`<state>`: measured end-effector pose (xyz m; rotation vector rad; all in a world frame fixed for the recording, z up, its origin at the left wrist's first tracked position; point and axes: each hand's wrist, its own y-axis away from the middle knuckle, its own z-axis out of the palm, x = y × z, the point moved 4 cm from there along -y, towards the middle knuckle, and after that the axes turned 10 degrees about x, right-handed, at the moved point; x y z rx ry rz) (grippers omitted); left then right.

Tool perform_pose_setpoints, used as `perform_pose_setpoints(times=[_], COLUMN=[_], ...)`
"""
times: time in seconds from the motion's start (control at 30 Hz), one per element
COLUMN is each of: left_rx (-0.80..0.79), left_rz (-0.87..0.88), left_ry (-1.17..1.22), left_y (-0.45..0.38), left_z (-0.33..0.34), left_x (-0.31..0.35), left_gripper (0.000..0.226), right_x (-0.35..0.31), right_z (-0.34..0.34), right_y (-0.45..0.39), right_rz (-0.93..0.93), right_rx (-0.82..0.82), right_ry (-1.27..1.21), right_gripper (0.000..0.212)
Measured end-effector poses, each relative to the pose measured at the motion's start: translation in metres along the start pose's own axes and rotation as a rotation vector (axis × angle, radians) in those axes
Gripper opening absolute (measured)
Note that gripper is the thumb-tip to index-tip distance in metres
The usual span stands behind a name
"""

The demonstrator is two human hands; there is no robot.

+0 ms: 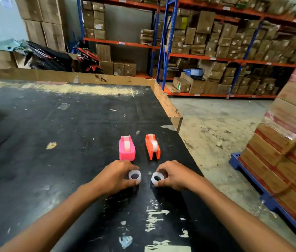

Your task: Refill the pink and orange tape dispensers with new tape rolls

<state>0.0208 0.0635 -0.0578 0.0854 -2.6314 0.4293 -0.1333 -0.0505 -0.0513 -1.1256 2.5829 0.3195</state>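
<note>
While sitting side by side on the black table (56, 124), lying just beyond the hands: pink dispenser (127, 148) ahead of the left hand (115, 176), orange dispenser (152, 146) ahead of the right hand (173, 175). Both pointing their long axes away from the body, the orange one leaning slightly leftward at its far end. Each appearing to be carrying a pale roll or core in its cradle; how full, impossible to tell. Pinching a small clear tape roll (134, 176) between left thumb and fingers, low over the table or resting on it. Gripping a second clear roll (157, 178) in the right hand the same way, tilted so its hole is facing up and left. Keeping the two hands apart, rolls near each other but not touching. Probably needing only a short forward reach on each side, left nearer pink, right nearer orange, no crossing called for.
</note>
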Motion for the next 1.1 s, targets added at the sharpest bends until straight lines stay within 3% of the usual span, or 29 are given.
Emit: perform_pose_setpoints(times=[0.27, 0.43, 0.7, 0.9, 1.0, 1.1], left_rx=[0.181, 0.16, 0.107, 0.122, 0.159, 0.254], left_rz=[-0.278, -0.367, -0.394, -0.425, -0.455, -0.45], left_ry=[-0.08, -0.164, -0.184, -0.169, -0.132, -0.071], left_y=[0.041, 0.044, 0.03, 0.03, 0.033, 0.059], left_z=[-0.082, -0.096, -0.076, -0.067, -0.066, -0.064], left_x=[-0.082, -0.118, -0.143, -0.148, -0.153, -0.143], left_gripper=[0.061, 0.03, 0.021, 0.042, 0.068, 0.085], right_x=[-0.111, -0.153, -0.159, -0.155, -0.159, -0.152], right_z=[0.023, 0.032, 0.05, 0.053, 0.048, 0.038], right_y=[-0.066, -0.096, -0.122, -0.12, -0.115, -0.086], right_rz=[-0.175, -0.212, -0.161, -0.167, -0.178, -0.193], right_rx=[-0.038, -0.007, -0.037, -0.014, -0.002, 0.04], right_ry=[0.029, 0.072, 0.114, 0.124, 0.119, 0.024], right_gripper=[0.028, 0.026, 0.022, 0.026, 0.028, 0.045])
